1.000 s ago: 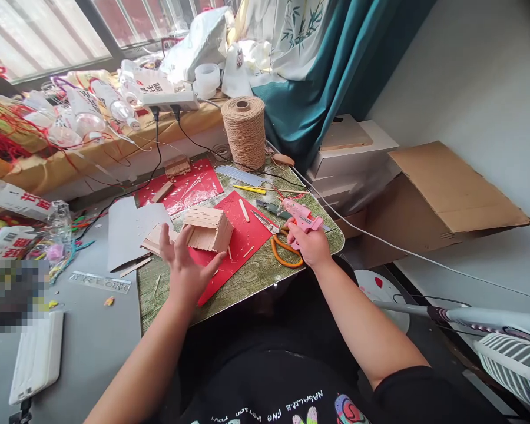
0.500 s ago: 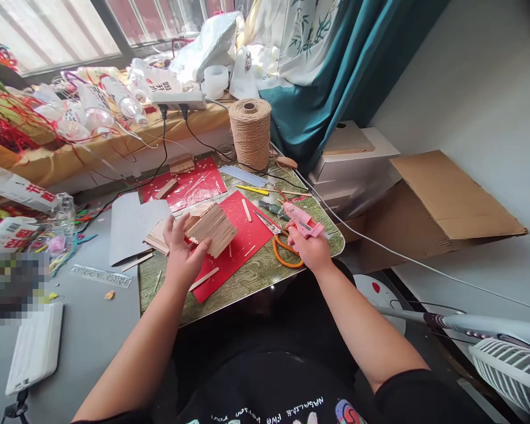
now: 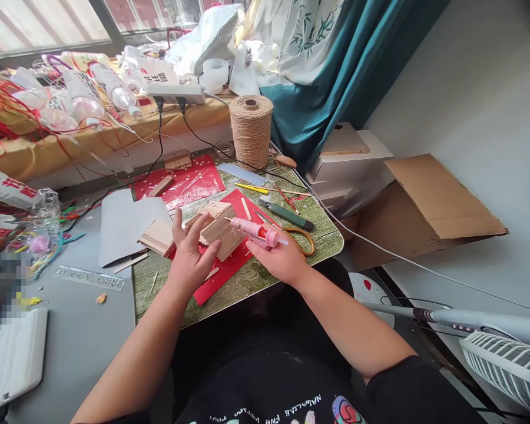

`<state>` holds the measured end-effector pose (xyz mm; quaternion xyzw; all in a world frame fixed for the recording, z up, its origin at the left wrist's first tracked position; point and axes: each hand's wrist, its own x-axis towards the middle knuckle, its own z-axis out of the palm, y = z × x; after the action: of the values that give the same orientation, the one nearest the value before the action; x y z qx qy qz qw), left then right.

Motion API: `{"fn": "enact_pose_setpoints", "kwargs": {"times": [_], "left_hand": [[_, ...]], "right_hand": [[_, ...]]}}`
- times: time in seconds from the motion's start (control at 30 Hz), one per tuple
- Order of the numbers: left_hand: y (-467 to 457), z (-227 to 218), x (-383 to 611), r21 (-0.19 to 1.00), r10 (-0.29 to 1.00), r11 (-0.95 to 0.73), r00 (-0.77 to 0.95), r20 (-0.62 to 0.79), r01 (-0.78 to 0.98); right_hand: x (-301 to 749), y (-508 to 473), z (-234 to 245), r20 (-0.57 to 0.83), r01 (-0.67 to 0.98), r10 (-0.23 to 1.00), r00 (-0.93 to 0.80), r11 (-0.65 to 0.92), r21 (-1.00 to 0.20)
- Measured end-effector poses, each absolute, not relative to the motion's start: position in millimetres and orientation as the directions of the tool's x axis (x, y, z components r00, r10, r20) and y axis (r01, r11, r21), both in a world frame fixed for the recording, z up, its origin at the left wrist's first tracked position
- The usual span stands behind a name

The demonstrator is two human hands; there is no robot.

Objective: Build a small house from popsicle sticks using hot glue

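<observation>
My right hand [image 3: 285, 259] is wrapped round a pink hot glue gun [image 3: 257, 231]. The gun's nozzle points left, over a small structure of glued wooden craft sticks [image 3: 224, 242]. At that structure's left side is my left hand [image 3: 189, 253], fingers spread and raised, the thumb against or very close to its lower edge. Beneath lies a red sheet [image 3: 212, 287]. A flat panel of sticks [image 3: 156, 235] sits left of my left hand. Orange-handled scissors [image 3: 307, 241] lie behind my right hand, partly covered, beside a green-handled craft knife [image 3: 289, 216].
A big spool of twine [image 3: 251, 132] stands at the back. Clear glue sticks [image 3: 241, 175] and a yellow pen [image 3: 251, 189] lie before it. A power strip [image 3: 175, 94] is on the ledge, its black cords crossing the table. Cardboard boxes [image 3: 446, 194] and a fan [image 3: 507, 371] are to the right.
My right hand has brought the glue gun leftward from above the scissors to the stick structure, uncovering the craft knife. My left hand's fingers have spread wider beside the structure.
</observation>
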<state>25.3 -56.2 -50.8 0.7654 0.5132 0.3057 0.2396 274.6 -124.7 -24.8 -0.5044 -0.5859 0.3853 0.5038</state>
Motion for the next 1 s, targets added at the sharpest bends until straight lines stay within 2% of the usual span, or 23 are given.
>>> {"fn": "enact_pose_setpoints", "kwargs": {"times": [0.53, 0.83, 1.0], "left_hand": [[-60.4, -47.1, 26.9, 0.661, 0.923, -0.377, 0.321, 0.211, 0.649], [-60.0, -47.5, 27.6, 0.636, 0.911, -0.407, 0.346, 0.226, 0.656], [-60.3, -46.5, 28.2, 0.635, 0.911, -0.405, 0.347, 0.221, 0.658]], "right_hand": [[268.1, -119.0, -25.5, 0.211, 0.289, 0.977, 0.033, 0.193, -0.938], [267.0, -121.4, -25.3, 0.156, 0.247, 0.987, 0.036, 0.143, -0.958], [267.6, -120.1, -27.3, 0.211, 0.22, 0.977, 0.012, 0.203, -0.954]]}}
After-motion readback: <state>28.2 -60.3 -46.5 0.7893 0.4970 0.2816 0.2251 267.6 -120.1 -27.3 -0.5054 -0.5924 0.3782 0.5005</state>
